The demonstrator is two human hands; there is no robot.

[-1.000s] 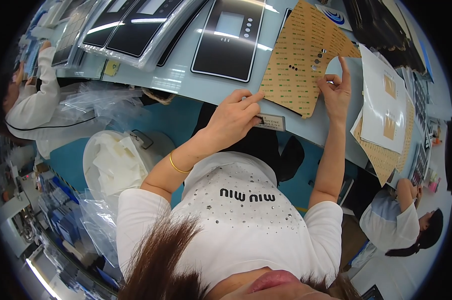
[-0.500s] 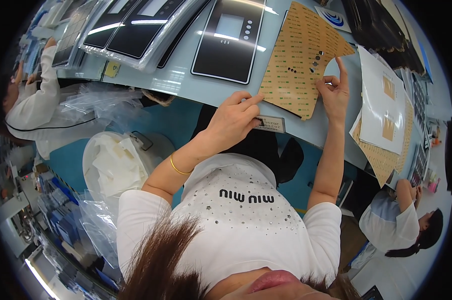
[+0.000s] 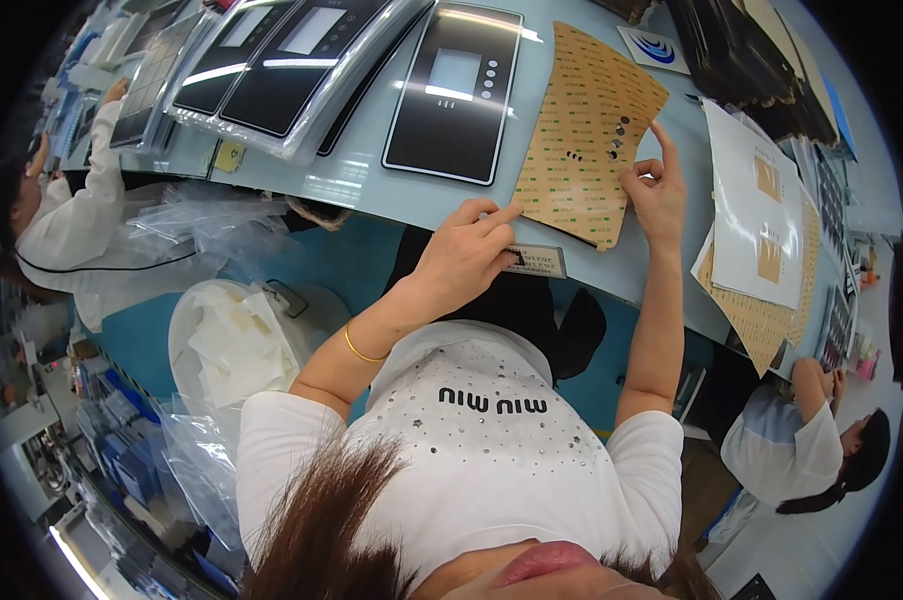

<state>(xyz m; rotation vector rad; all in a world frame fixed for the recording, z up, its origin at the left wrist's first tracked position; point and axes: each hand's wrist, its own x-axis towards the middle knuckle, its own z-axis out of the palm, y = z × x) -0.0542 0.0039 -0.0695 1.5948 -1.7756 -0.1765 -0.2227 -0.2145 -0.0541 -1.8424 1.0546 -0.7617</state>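
Observation:
A tan backing sheet (image 3: 581,130) with green print and small punched holes lies at a slant on the table, its right side bowed up. A dark edge shows beneath its lower left side. My left hand (image 3: 466,250) is closed, its fingertips at the sheet's lower left corner. A small pale printed plate (image 3: 541,261) lies by the left fingers; whether they touch it I cannot tell. My right hand (image 3: 656,195) pinches the sheet's right edge, with the index finger stretched up along it. Left of the sheet lies a black panel (image 3: 446,130) with a light window.
Film-wrapped black panels (image 3: 281,80) are stacked at the left. White and tan sheets (image 3: 761,220) lie at the right, below a dark stack (image 3: 736,60). A white bin (image 3: 226,345) stands left of me. Co-workers sit on the left (image 3: 66,220) and right (image 3: 796,450).
The sheet's upper right part has shifted left and bowed more, with my right hand moving slightly left. My left hand stays by the lower left corner. The whole view has shifted slightly.

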